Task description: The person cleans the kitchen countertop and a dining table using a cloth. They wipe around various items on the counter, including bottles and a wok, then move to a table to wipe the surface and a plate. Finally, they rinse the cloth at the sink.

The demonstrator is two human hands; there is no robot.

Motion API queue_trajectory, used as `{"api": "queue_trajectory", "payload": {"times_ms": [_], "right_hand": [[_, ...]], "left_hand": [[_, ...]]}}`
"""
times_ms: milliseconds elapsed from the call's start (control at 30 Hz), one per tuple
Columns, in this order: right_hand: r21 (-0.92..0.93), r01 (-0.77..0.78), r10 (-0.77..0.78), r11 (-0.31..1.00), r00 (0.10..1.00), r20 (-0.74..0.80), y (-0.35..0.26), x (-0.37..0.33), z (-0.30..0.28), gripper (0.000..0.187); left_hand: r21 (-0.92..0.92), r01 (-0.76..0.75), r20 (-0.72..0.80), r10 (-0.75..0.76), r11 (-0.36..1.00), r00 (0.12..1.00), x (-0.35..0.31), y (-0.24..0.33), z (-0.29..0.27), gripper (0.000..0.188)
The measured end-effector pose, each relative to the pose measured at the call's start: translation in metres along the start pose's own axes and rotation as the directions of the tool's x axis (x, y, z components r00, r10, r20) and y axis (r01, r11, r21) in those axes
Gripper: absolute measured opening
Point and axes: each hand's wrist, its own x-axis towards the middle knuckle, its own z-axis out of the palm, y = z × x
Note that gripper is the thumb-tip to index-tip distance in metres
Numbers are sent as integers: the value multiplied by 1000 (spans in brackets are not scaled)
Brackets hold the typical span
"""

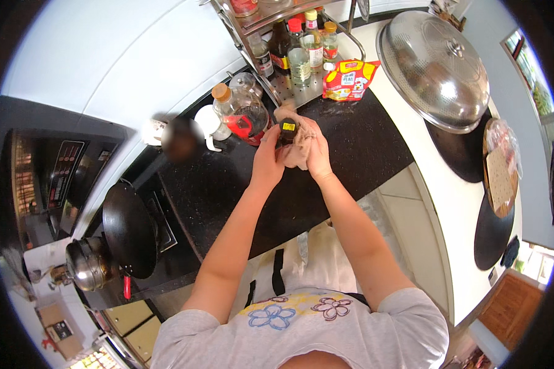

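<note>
Over the black countertop [351, 144], both my hands are closed around a dark-topped bottle [288, 128], seen from above with a small yellow patch on its top. A beige cloth [300, 152] is wrapped about its side. My left hand [267, 157] grips the bottle from the left. On the other side, my right hand [318, 150] presses the cloth against it. The bottle's lower body is hidden by the cloth and hands. Just left stands a large clear jug [247, 111] with an orange cap and a red label, close to my left fingers.
A metal rack [286, 92] holds several bottles behind my hands, beside a red and yellow pouch [349, 81]. White pitcher [209, 123] at left; black wok [129, 227] and steel pot [89, 264] farther left. A big steel lid [437, 67] lies on the white counter, right.
</note>
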Motion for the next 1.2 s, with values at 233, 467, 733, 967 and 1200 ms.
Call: {"api": "queue_trajectory", "payload": {"times_ms": [233,467,733,967,1200], "right_hand": [[265,-343,352,901,936,16,101,1,-58,23],[109,-260,267,959,963,-46,14,15,-61,25],[53,-270,273,961,959,-79,4,1,-48,29],[104,-434,446,895,861,-244,1,-7,-71,26],[149,-421,402,895,905,140,-42,17,-42,31]], "left_hand": [[-104,62,126,-49,993,991,7,-4,-3,50],[131,-169,153,148,977,977,11,13,-32,64],[-27,66,4,-66,997,998,1,-10,18,62],[-11,-129,297,127,992,947,22,-16,-21,81],[-21,40,24,-40,999,999,-6,-7,13,75]]}}
